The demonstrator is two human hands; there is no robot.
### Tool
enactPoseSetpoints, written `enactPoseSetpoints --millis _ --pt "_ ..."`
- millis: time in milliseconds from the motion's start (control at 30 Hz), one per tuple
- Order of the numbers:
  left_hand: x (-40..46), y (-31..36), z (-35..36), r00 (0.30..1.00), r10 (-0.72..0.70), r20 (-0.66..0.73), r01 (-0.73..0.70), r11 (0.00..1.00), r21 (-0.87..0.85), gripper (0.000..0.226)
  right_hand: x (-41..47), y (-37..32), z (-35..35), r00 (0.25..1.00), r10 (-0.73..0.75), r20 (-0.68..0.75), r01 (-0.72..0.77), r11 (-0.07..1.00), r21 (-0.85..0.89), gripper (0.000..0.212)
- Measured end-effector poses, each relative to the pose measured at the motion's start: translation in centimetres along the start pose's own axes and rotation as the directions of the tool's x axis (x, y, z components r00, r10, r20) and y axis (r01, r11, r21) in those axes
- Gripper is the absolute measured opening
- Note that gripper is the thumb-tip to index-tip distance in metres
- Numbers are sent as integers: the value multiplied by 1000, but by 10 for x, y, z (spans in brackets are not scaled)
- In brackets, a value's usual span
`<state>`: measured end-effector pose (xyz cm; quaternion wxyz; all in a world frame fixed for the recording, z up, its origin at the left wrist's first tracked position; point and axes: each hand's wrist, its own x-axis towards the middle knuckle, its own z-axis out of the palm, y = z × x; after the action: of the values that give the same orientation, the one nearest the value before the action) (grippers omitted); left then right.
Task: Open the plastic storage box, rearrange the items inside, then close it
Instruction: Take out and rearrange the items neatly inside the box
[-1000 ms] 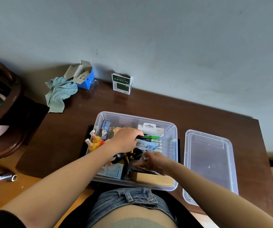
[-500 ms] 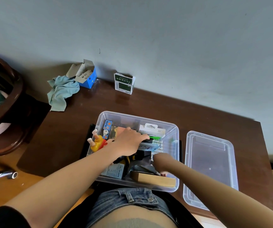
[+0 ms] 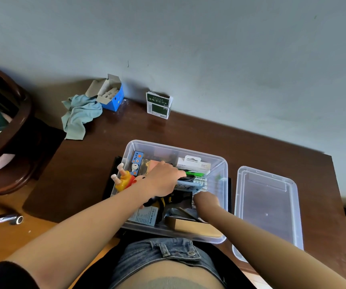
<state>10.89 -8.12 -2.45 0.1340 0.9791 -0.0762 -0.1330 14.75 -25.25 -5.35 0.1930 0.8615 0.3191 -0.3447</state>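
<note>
Box [image 3: 169, 147] is sitting open at the desk's near edge, lid [image 3: 266, 205] beside it. Left hand [image 3: 162, 180] is gripping pens [image 3: 190, 181]; right hand [image 3: 206, 202] is digging in, grip hidden. Tugging could be spilling packets.

Soft daylight, mild glare on table [image 3: 188, 130]; wide-angle edge distortion, slight blur.

Desk [image 3: 220, 138]: your dark brown wood top, set against the wall.
Middle: your clear box [image 3: 220, 163], open.
Right: its lid [image 3: 268, 207], just beside the box.
Back: green carton [image 3: 159, 105], blue carton [image 3: 112, 96] with flaps open.
Back left: teal cloth [image 3: 80, 115], crumpled, touching the blue carton.
</note>
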Motion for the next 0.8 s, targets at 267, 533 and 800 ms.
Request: enactPoseSetpoints --millis 267,533,800 --pt "0 0 -2 1000 0 9 0 1000 -26 33 0 -1 1 999 -11 -47 11 1000 -2 30" --pt "0 -3 -2 1000 10 17 -10 1000 -23 29 -10 8 -12 994 -108 -24 110 965 237 24" --pt "-1 -2 -3 994 65 91 -61 997 -48 55 -27 10 -18 981 -186 -62 195 888 415 25"
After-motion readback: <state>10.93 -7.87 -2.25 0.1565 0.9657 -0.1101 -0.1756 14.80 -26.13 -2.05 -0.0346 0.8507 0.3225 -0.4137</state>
